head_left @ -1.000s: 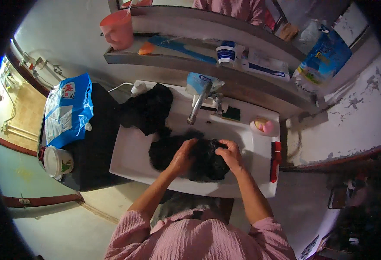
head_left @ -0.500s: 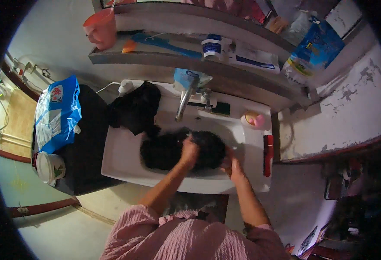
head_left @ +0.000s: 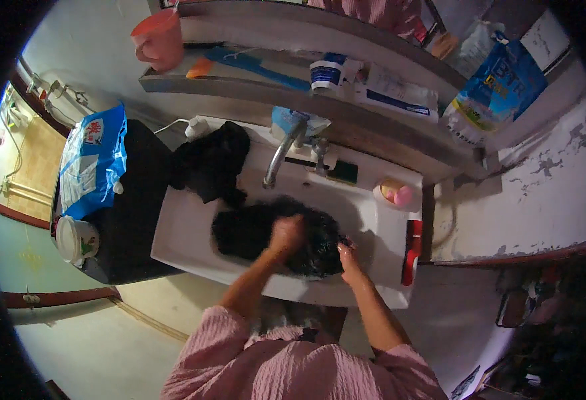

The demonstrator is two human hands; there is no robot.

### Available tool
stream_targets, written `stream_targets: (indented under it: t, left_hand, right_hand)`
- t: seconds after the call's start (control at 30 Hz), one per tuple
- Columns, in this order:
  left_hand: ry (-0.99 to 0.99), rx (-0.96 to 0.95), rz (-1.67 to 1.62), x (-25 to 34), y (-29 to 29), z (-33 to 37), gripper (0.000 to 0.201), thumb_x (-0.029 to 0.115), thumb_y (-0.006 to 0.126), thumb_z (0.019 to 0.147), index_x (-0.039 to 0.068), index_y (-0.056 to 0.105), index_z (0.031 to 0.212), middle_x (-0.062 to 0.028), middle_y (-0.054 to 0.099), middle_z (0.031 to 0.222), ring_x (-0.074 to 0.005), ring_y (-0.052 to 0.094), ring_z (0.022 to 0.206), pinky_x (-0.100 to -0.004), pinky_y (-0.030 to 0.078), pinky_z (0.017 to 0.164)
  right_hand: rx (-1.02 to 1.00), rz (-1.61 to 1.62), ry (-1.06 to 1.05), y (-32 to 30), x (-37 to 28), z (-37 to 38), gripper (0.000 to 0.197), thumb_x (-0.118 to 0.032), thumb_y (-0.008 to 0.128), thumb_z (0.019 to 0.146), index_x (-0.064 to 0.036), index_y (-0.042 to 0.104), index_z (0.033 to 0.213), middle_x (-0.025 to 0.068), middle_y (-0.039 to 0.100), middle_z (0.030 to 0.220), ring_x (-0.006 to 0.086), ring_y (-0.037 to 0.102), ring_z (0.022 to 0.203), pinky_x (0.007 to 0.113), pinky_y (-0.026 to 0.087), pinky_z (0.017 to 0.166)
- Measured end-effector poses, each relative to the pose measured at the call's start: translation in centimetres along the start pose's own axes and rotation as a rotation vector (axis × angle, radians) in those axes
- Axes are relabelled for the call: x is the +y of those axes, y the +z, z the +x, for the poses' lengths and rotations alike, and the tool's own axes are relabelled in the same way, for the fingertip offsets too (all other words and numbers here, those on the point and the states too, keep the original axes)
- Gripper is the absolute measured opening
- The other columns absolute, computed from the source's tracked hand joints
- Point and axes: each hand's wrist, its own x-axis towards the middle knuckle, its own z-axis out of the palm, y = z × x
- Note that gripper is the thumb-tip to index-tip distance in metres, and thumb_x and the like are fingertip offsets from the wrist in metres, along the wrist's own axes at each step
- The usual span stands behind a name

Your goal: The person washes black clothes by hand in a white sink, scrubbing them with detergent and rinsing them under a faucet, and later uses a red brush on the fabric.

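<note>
A wet black garment (head_left: pixel 253 230) fills the basin of the white sink (head_left: pixel 186 243). My left hand (head_left: pixel 286 232) presses down on the middle of the garment with its fingers closed into the cloth. At the garment's right edge, my right hand (head_left: pixel 347 256) grips the black fabric near the sink's front rim. A second black cloth (head_left: pixel 211 163) lies draped over the sink's back left corner. The chrome tap (head_left: pixel 281 153) curves over the basin just beyond my hands.
A blue detergent bag (head_left: pixel 91 160) and a white tub (head_left: pixel 74 239) sit on a black unit left of the sink. A pink soap (head_left: pixel 399 194) rests at the back right rim. The shelf above holds an orange cup (head_left: pixel 161 39), tubes and a blue pouch (head_left: pixel 496 83).
My left hand slid from the garment's upper middle toward its centre, and my right hand moved down to the garment's right edge. The view shifted slightly.
</note>
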Motion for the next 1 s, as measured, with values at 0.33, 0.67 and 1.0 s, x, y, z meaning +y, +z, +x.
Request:
stream_targets:
  t: [0.33,0.67,1.0]
  left_hand:
    - [0.029,0.145,0.193,-0.3,-2.9,-1.3,0.052,0.021,0.061,0.065,0.006,0.048,0.113,-0.0147,0.044,0.12,-0.0328,0.036,0.117,-0.0579,0.021,0.097]
    - [0.293,-0.151,0.382,-5.4,9.6,-1.8,0.059,0.032,0.059,0.071,0.001,0.046,0.12,-0.0221,0.031,0.134,-0.0419,0.016,0.128,-0.0566,0.011,0.103]
    - [-0.005,-0.006,0.044,-8.3,16.0,-0.9,0.06,0.03,0.066,0.067,-0.001,0.048,0.115,-0.0241,0.037,0.128,-0.0415,0.027,0.121,-0.0476,0.019,0.103]
  right_hand:
    - [0.197,-1.04,-0.956,-2.3,-3.7,-0.6,0.056,-0.014,0.065,0.071,-0.0077,0.043,0.121,0.0162,0.041,0.124,0.0326,0.041,0.112,0.041,0.037,0.09]
    - [-0.117,-1.905,-1.119,-0.1,4.2,6.1,0.053,-0.023,0.049,0.077,-0.0042,0.043,0.125,0.0172,0.036,0.132,0.0331,0.029,0.125,0.057,0.018,0.1]
    - [-0.177,-1.685,-1.062,-1.0,3.9,7.3,0.048,-0.023,0.053,0.077,-0.0064,0.046,0.121,0.0152,0.044,0.125,0.0309,0.042,0.114,0.045,0.032,0.096]
